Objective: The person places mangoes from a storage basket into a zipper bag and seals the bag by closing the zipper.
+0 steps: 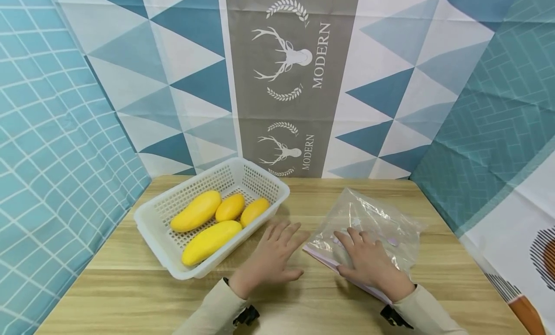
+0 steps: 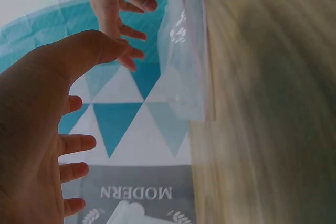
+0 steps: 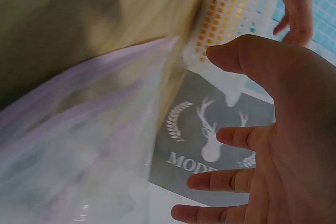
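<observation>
A clear plastic bag (image 1: 368,214) with a pale purple edge lies flat at the right of the table. Over its near left part hovers my right hand (image 1: 368,260), fingers spread, holding nothing; the right wrist view shows a gap between that hand and the bag (image 3: 89,150). Between the bag and a white basket (image 1: 160,258) is my left hand (image 1: 270,258), its fingers extended and nothing in its grasp. In the basket lie two long yellow mangoes, one at the back (image 1: 197,212) and one in front (image 1: 210,242), beside two smaller ones (image 1: 231,207).
The wooden table (image 1: 303,311) ends against a patterned cloth backdrop (image 1: 286,84) at the back. Blue tiled cloth (image 1: 52,132) stands along the left side and green cloth (image 1: 490,132) along the right. The slotted basket takes up the table's back left.
</observation>
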`<state>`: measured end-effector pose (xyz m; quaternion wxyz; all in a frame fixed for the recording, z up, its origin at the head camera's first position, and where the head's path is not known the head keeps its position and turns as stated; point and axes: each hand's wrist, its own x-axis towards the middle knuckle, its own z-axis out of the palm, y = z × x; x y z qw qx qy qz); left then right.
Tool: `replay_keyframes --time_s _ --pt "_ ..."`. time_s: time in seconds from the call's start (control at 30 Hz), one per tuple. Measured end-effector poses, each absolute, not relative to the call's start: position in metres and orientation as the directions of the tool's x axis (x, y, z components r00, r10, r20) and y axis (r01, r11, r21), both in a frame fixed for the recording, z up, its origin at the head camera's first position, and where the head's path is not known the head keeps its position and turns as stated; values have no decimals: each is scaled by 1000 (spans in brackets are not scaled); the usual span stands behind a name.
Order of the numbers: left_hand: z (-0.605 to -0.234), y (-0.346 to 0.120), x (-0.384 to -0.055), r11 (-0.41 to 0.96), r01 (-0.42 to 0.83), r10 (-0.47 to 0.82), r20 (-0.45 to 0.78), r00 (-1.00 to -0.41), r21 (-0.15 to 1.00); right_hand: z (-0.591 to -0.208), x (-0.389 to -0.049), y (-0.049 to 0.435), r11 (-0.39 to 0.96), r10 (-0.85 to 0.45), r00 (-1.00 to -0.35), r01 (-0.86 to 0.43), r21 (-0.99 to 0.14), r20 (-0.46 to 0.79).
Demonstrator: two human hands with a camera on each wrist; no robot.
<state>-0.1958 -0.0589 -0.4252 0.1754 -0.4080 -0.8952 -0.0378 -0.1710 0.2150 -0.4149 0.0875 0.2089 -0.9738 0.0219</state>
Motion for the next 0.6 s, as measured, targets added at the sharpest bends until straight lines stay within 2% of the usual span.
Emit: replay_keyframes --time_s 0.17,0.6 --pt "-429 -49 -194 627 770 769 252 -587 -119 -422 -170 217 918 -395 -912 -396 11 108" --pt "-446 -30 -195 501 853 860 195 -472 -147 -445 -169 221 910 -415 -905 -414 31 97"
